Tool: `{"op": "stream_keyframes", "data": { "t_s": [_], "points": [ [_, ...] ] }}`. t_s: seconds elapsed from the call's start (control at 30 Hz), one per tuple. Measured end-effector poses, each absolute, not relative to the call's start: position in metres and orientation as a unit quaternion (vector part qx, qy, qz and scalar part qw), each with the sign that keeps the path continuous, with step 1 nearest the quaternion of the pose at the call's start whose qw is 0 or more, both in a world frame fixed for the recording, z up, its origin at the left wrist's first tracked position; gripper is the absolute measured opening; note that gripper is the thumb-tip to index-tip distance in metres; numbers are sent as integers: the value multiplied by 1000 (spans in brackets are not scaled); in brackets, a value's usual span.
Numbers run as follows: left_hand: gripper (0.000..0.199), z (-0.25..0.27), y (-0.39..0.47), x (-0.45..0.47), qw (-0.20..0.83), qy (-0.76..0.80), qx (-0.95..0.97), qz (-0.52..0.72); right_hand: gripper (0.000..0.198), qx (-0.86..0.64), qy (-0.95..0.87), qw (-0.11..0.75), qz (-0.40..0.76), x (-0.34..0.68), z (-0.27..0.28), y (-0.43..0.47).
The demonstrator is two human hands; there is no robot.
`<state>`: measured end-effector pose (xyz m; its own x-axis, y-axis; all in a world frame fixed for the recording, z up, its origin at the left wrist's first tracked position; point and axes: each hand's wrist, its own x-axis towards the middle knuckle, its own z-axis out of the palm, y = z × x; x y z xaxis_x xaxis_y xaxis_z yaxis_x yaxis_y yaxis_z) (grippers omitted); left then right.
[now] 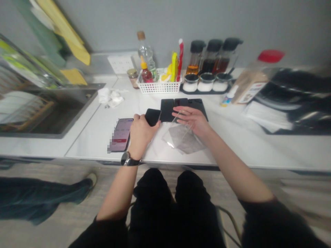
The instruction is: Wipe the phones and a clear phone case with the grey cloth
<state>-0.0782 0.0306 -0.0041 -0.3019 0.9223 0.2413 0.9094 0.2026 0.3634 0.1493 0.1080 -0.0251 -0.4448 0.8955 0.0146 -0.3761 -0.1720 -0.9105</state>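
My left hand [142, 132], with a watch [126, 158] on its wrist, is closed around a black smartphone [153, 117] just above the counter. Beside that hand lies another phone [121, 136] with its screen lit. My right hand [192, 119] pinches a thin, clear piece of plastic [178, 119] whose exact kind is blurred. Below the right fingers, a transparent plastic sheet or bag [184, 139] rests on the counter. Dark flat phone-like slabs [167, 108] lie side by side behind it, partly hidden by my right hand.
At the back stand a white basket [159, 88] with bottles and packets, a seasoning rack [205, 90] and a red-lidded jar [252, 82]. Crumpled tissues [111, 97] lie near the sink [64, 127]. Another person's leg [43, 196] shows at lower left.
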Motion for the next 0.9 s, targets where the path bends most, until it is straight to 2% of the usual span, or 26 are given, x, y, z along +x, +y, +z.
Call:
{"op": "stream_keyframes", "data": {
  "t_s": [0.2, 0.37, 0.9],
  "points": [
    [71, -9, 43, -71, -50, 804, 570, 161, 38, -308, -458, 429, 715, 152, -28, 112],
    [67, -16, 49, -70, -69, 830, 547, 89, 42, -306, -459, 423, 718, 152, -27, 112],
    [68, -20, 48, -65, -77, 828, 550, 74, 42, -313, -463, 417, 717, 151, -28, 112]
  ]
}}
